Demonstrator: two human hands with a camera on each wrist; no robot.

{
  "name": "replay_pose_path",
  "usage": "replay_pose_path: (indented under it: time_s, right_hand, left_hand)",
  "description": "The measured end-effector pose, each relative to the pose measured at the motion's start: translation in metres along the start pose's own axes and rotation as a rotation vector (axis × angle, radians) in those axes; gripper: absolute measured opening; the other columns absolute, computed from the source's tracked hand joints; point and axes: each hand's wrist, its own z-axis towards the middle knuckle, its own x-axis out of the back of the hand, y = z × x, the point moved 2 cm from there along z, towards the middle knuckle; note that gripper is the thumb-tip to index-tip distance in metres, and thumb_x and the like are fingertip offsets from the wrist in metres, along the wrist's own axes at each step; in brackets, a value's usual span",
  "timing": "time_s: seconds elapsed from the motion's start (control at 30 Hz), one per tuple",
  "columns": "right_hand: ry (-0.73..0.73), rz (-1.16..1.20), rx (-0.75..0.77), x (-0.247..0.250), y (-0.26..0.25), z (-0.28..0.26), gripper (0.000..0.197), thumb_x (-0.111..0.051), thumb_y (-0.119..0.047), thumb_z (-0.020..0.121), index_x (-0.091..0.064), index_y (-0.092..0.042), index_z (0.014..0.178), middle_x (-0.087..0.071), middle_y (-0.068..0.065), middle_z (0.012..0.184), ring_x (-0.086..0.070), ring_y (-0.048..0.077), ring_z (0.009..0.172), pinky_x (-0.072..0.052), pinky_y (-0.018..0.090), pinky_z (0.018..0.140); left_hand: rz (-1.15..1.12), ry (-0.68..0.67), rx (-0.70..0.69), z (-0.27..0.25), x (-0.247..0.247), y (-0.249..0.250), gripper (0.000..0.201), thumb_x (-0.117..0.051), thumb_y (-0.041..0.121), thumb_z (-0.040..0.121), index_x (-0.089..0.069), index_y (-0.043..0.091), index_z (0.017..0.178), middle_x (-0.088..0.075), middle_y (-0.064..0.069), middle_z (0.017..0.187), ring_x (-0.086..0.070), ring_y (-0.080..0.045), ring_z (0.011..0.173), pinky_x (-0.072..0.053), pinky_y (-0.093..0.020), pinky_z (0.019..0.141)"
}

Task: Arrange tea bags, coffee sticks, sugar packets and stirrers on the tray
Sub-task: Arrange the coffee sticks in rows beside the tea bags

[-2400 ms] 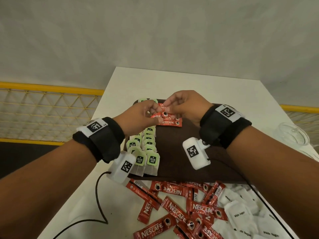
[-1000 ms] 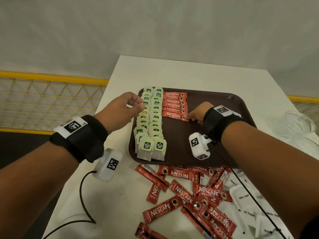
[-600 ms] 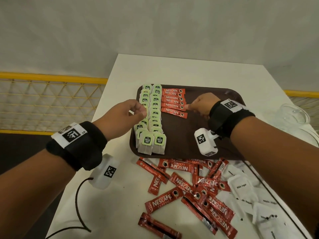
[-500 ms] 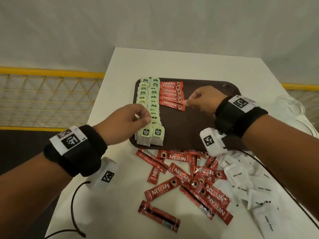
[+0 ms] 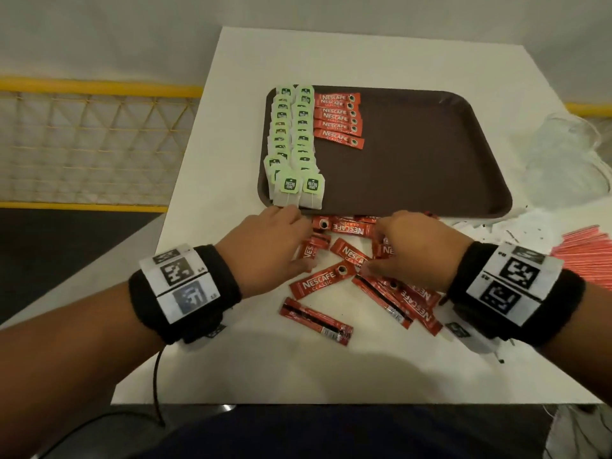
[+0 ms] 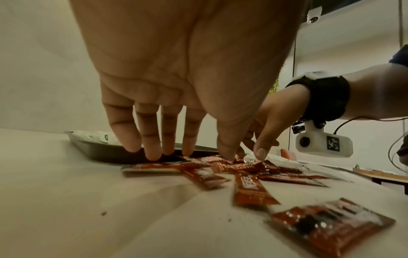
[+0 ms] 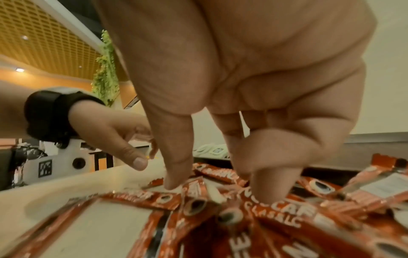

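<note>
On the brown tray (image 5: 414,167), tea bags (image 5: 294,140) lie in two columns along its left side. A short row of red coffee sticks (image 5: 337,120) sits next to them. Loose coffee sticks (image 5: 344,253) are scattered on the table in front of the tray, with both hands down on them. My left hand (image 5: 298,238) has straight fingers (image 6: 152,144) whose tips touch the sticks. My right hand (image 5: 377,246) has curled fingers. Its thumb and forefinger pinch at a coffee stick (image 7: 194,190) that is tipped up on edge.
White sugar packets (image 5: 480,226) lie by the tray's near right corner. Red stirrers (image 5: 583,256) lie at the far right. A clear container (image 5: 563,154) stands right of the tray. The white table's left edge (image 5: 185,180) runs close beside the tray.
Both hands have left the tray and come back toward me to the loose coffee sticks in front of it. The row of sticks on the tray now lies untouched.
</note>
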Motion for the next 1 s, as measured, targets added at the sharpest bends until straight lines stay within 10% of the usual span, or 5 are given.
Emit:
replay_pose_path:
  time_s: [0.43, 0.73, 1.0]
  right_hand:
    - [0.075, 0.128, 0.054, -0.012, -0.025, -0.014, 0.037, -0.068, -0.041, 0.085, -0.059, -0.022, 0.115, -0.056, -0.004, 0.109, -0.054, 0.013, 0.096, -0.044, 0.022, 0.080]
    - [0.021, 0.050, 0.062, -0.009, 0.001, -0.030, 0.048, -0.068, -0.029, 0.087, -0.052, -0.029, 0.132, -0.053, -0.004, 0.123, -0.054, 0.014, 0.108, -0.046, 0.025, 0.093]
    - [0.037, 0.059, 0.065, -0.023, -0.008, -0.025, 0.035, -0.064, -0.021, 0.090, -0.055, -0.020, 0.123, -0.059, 0.000, 0.114, -0.056, 0.015, 0.101, -0.046, 0.023, 0.088]
  left_hand:
    - [0.016, 0.003, 0.107, -0.005, -0.011, 0.011, 0.024, -0.041, 0.049, 0.099, -0.037, 0.026, 0.092, -0.044, 0.003, 0.088, -0.042, -0.016, 0.078, -0.035, -0.030, 0.067]
    - [-0.032, -0.035, 0.196, 0.007, -0.016, 0.011, 0.030, -0.049, 0.037, 0.100, -0.049, 0.014, 0.118, -0.056, -0.008, 0.115, -0.057, -0.024, 0.097, -0.046, -0.032, 0.080]
    - [-0.034, -0.149, 0.223, 0.007, -0.012, 0.010, 0.022, -0.051, 0.028, 0.096, -0.046, 0.015, 0.114, -0.045, -0.002, 0.097, -0.052, -0.021, 0.083, -0.041, -0.031, 0.070]
